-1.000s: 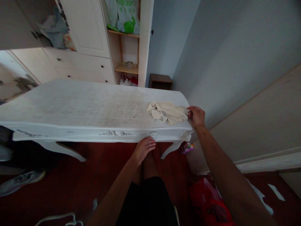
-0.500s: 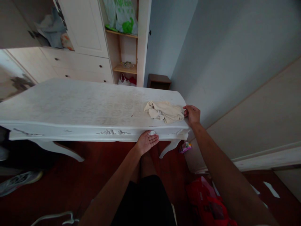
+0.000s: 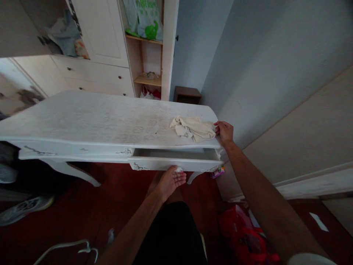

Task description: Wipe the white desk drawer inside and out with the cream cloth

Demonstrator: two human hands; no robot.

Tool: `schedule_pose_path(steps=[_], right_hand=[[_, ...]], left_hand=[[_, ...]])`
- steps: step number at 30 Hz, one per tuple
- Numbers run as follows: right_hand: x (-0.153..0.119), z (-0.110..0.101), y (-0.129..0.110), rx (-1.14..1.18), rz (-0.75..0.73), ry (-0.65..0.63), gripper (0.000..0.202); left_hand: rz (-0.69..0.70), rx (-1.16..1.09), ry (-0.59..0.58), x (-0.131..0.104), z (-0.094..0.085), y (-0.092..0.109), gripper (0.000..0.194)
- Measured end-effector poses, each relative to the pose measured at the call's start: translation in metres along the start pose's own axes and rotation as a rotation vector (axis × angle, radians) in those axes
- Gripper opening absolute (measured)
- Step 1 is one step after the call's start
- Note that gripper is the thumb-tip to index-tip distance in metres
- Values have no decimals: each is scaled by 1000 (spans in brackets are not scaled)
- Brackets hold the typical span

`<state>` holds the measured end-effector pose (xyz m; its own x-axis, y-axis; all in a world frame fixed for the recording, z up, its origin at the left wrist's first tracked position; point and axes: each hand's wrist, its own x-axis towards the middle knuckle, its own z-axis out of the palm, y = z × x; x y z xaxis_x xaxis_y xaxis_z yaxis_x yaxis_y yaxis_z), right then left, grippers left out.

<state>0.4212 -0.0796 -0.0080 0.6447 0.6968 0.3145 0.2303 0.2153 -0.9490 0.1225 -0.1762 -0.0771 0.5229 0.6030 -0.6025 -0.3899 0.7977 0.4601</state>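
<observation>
My left hand (image 3: pixel 172 180) is under the front of a drawer (image 3: pixel 176 163), its thumb and fingers closed round a white knob (image 3: pixel 178 169). The drawer stands partly pulled out of a white table (image 3: pixel 96 114) with carved trim; the part of its inside that shows looks bare. At the table's right end my right hand (image 3: pixel 224 132) is closed, fingertips pinched at the right edge of a crumpled cream cloth (image 3: pixel 193 128) that lies on the tabletop. Grey smudges mark the tabletop.
Behind the table stands a white cabinet (image 3: pixel 96 73) with shelves and plastic bags (image 3: pixel 149 20). A small brown box-shaped unit (image 3: pixel 187 95) is in the corner. On the dark red floor are a red bag (image 3: pixel 239 235), a white hanger (image 3: pixel 66 244) and a shoe (image 3: pixel 26 209). A wall runs close on the right.
The drawer has slid out towards me, with my left hand drawing back and down on its knob. My right hand and the cloth stay in about the same place.
</observation>
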Motion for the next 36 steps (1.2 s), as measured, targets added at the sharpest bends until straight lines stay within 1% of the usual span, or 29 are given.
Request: schedule_pose_path(steps=[2, 4, 7, 10, 13, 15, 18, 20, 23, 28, 33, 36], right_hand=[[0, 0, 1, 5, -2, -3, 19], [-1, 0, 1, 6, -2, -6, 19], [-2, 1, 0, 1, -1, -11, 18], [-3, 1, -1, -2, 2, -9, 17], [-3, 1, -1, -6, 1, -4, 17], [-4, 0, -1, -17, -5, -13, 18], [-4, -1, -1, -35, -23, -38, 20], [-4, -1, -1, -43, -29, -46, 20], [-4, -1, 1, -52, -32, -41, 19], [-1, -1, 5, -60, -30, -45, 18], [-1, -1, 5, -87, -47, -40, 19], [-2, -2, 4, -112, -59, -52, 20]], left_hand=[[-6, 1, 1, -12, -3, -13, 28], [-12, 1, 15, -23, -5, -26, 33], [-15, -13, 31, -36, -10, -48, 37], [-18, -37, 4, -41, -21, -72, 30], [-25, -46, -9, -41, -35, -95, 24], [-47, -43, 7, -42, -43, -108, 21], [-83, -38, 11, -47, -53, -121, 16], [-81, -35, -10, -53, -59, -126, 15], [-54, -33, -44, -59, -63, -131, 21], [-16, -16, -91, -60, -61, -132, 33], [-24, 15, -119, -53, -57, -125, 36], [-23, 14, -100, -44, -53, -113, 34]])
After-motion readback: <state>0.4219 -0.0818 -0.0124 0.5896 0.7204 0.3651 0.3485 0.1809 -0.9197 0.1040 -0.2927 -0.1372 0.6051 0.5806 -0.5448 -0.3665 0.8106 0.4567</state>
